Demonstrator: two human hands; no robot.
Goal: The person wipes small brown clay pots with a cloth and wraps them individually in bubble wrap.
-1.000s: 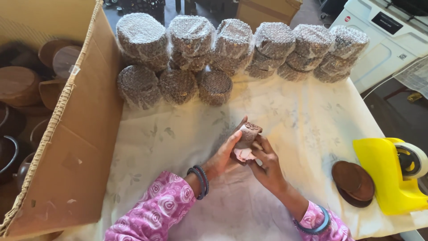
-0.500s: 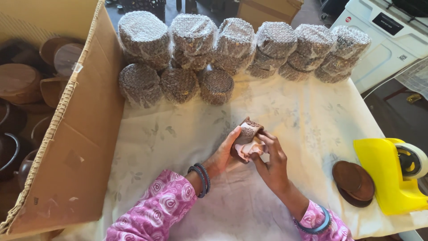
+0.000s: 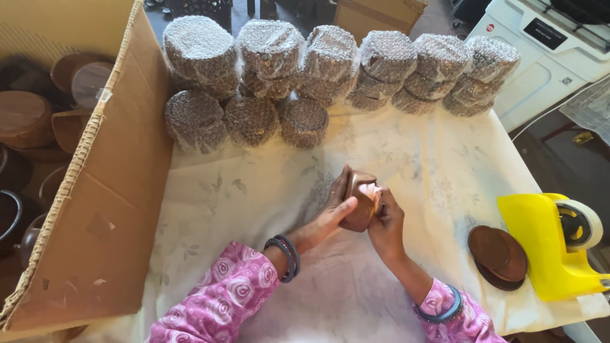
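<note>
Over the cloth-covered table [image 3: 267,190], both hands close on one brown wooden piece [image 3: 358,200].
Nine bubble-wrapped bundles [image 3: 251,119] line the far edge; two brown discs [image 3: 499,254] sit beside one yellow tape dispenser [image 3: 553,244]. Left hand [image 3: 333,209] cups it, right hand [image 3: 384,219] presses opposite, wrists angled inward. One cardboard box [image 3: 95,209] stands left.
</note>
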